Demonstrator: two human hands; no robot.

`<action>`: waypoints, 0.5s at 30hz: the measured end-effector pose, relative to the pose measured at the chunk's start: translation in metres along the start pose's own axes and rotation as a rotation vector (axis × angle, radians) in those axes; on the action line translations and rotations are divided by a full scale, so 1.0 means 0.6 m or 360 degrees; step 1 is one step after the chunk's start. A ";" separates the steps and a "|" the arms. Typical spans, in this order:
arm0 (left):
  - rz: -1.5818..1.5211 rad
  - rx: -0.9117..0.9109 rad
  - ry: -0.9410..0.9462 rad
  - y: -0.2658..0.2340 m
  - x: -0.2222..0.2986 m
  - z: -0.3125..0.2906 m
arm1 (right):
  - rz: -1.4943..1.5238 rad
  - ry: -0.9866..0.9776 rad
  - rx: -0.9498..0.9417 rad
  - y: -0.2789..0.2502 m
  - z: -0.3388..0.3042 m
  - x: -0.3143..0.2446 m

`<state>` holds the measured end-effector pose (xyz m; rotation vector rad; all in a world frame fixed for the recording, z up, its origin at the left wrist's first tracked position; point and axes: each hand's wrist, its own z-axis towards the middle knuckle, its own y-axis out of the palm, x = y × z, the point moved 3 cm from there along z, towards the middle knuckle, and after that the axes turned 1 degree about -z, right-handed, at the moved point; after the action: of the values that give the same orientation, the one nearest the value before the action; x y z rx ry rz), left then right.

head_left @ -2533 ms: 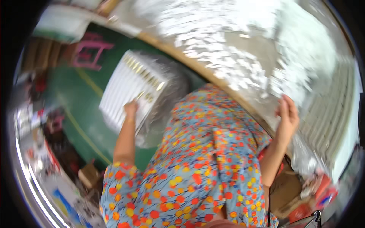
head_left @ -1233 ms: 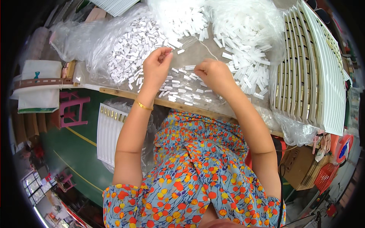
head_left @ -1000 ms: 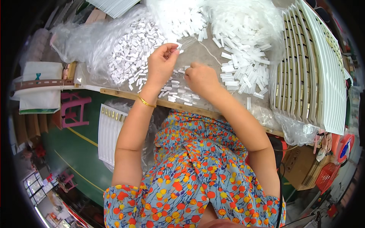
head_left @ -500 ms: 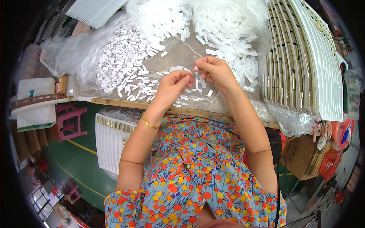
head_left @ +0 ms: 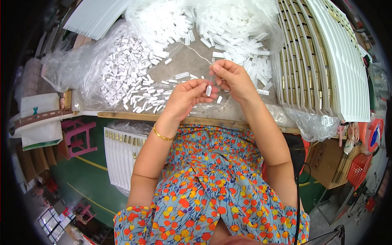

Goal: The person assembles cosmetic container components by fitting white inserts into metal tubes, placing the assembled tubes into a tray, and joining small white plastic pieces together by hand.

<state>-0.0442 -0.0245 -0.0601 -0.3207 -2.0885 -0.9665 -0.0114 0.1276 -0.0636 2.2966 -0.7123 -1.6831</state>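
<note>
My left hand (head_left: 187,96) is closed in a loose pinch, and a small white rectangular piece (head_left: 209,90) sits at its fingertips. Close beside it, my right hand (head_left: 233,79) pinches a small, see-through plastic piece (head_left: 212,72) between thumb and forefinger; its exact shape is blurred. Both hands hover over the near part of the worktable (head_left: 183,61), fingertips almost meeting. Beyond and left of my left hand spreads a heap of small white pieces (head_left: 124,69). Longer translucent white pieces (head_left: 232,30) are piled beyond my right hand.
White ridged trays (head_left: 343,69) holding rows of brass-coloured parts stand at the right. More white ridged sheets (head_left: 96,16) are stacked at the far left. A wooden strip (head_left: 212,122) edges the table. Below it lies another tray (head_left: 120,157); a pink stool (head_left: 79,136) stands left.
My left hand has turned slightly, and the white piece at its fingertips shows more plainly. My right hand stays pinched close by. The whole view has shifted a little.
</note>
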 end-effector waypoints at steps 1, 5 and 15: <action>0.0039 -0.0015 0.0003 0.002 0.000 -0.001 | 0.0040 -0.0013 -0.0044 -0.002 0.000 0.001; 0.0046 -0.0003 -0.0045 0.006 0.001 -0.002 | 0.0120 -0.0003 -0.0140 -0.008 -0.001 0.006; 0.0528 0.0530 0.0495 0.021 0.001 0.002 | -0.0327 -0.0214 0.0140 0.002 -0.021 -0.006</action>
<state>-0.0389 -0.0152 -0.0533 -0.3085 -1.7984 -0.4310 -0.0005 0.1270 -0.0560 2.4060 -0.6038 -1.9489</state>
